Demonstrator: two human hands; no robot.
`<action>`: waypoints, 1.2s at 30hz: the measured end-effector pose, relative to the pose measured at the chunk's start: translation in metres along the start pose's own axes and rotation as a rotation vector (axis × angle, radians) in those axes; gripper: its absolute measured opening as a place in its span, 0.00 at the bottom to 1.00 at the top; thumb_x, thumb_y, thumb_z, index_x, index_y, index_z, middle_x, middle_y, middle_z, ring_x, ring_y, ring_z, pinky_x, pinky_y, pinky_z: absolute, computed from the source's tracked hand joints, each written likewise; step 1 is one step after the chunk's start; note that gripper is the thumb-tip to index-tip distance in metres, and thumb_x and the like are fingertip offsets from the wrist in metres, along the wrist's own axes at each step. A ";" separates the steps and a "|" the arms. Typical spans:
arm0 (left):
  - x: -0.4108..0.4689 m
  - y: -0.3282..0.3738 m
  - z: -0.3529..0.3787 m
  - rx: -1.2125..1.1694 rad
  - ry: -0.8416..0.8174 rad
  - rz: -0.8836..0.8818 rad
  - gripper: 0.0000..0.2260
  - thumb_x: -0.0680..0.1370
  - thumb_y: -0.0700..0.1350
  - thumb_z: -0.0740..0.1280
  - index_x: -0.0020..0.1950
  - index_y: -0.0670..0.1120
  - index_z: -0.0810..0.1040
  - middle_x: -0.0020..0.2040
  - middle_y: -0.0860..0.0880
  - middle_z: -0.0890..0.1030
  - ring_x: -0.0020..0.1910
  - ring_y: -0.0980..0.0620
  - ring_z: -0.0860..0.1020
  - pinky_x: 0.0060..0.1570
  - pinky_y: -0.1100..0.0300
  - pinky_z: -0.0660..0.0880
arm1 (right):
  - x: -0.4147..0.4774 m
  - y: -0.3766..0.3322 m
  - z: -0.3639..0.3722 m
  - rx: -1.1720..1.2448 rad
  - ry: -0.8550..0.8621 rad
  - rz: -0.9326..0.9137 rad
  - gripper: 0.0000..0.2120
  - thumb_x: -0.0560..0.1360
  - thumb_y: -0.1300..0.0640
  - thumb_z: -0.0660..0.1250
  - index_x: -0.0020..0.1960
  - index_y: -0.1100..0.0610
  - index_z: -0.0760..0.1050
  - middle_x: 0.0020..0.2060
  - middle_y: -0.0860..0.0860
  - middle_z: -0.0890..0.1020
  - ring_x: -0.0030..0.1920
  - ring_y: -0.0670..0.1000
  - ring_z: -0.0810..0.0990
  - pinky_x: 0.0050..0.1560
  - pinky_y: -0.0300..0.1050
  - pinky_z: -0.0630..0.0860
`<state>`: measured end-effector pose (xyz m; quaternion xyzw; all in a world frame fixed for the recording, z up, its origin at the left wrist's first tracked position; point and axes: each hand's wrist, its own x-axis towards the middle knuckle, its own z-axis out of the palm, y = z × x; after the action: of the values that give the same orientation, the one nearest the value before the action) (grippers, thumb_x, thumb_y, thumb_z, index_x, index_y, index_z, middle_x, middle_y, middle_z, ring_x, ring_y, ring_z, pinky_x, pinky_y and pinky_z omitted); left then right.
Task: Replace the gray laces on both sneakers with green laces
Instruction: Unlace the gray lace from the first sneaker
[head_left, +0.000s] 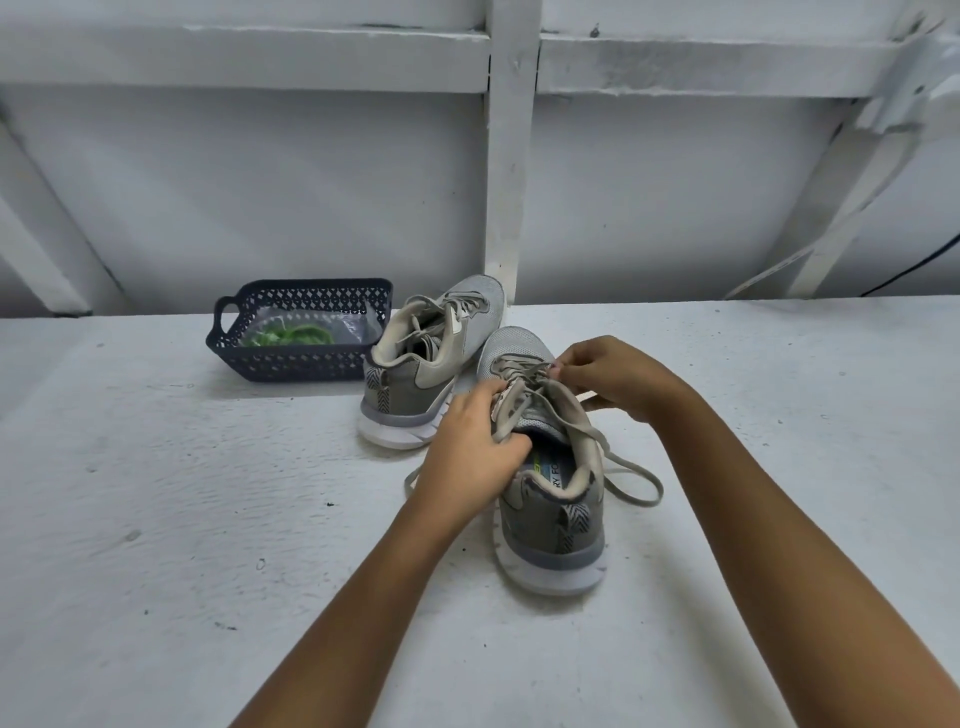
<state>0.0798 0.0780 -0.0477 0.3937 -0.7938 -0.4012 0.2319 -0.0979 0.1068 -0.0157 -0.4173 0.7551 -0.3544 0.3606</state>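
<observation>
White painted table (156, 493), white wall (260, 182) behind. Left hand (467, 447) grips the near sneaker (550, 514) at its tongue; right hand (608, 379) pinches its gray lace (636, 488) near the toe. Green laces (293, 335) lie in a dark basket (291, 364) beside the far sneaker (415, 384)

Wide bare tabletop (156, 493) left and right, basket (291, 358) just beside far sneaker (415, 374), blocking far left; gray lace (660, 488) looping right of near sneaker (550, 525); wall (260, 197) closing the far side
</observation>
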 end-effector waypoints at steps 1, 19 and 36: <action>0.000 0.000 0.000 -0.008 -0.002 -0.005 0.26 0.72 0.42 0.65 0.69 0.52 0.66 0.64 0.50 0.70 0.61 0.52 0.70 0.55 0.59 0.67 | 0.002 0.000 0.002 0.027 0.030 -0.003 0.09 0.79 0.61 0.62 0.40 0.58 0.74 0.37 0.55 0.78 0.36 0.49 0.76 0.38 0.40 0.76; -0.004 -0.003 0.001 -0.068 0.018 -0.033 0.25 0.72 0.41 0.65 0.68 0.53 0.69 0.62 0.51 0.73 0.58 0.54 0.72 0.53 0.60 0.68 | 0.001 0.006 -0.008 0.255 0.238 -0.056 0.11 0.81 0.55 0.59 0.41 0.56 0.73 0.35 0.50 0.77 0.35 0.46 0.78 0.36 0.40 0.74; -0.006 -0.001 0.004 -0.090 0.033 -0.064 0.25 0.70 0.45 0.64 0.66 0.55 0.69 0.61 0.51 0.73 0.57 0.52 0.74 0.57 0.51 0.73 | 0.002 0.006 -0.017 0.515 0.238 0.058 0.16 0.81 0.49 0.58 0.42 0.60 0.73 0.31 0.53 0.76 0.30 0.49 0.76 0.33 0.40 0.74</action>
<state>0.0816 0.0845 -0.0508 0.4147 -0.7581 -0.4371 0.2496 -0.1147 0.1117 -0.0128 -0.2456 0.6891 -0.5705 0.3733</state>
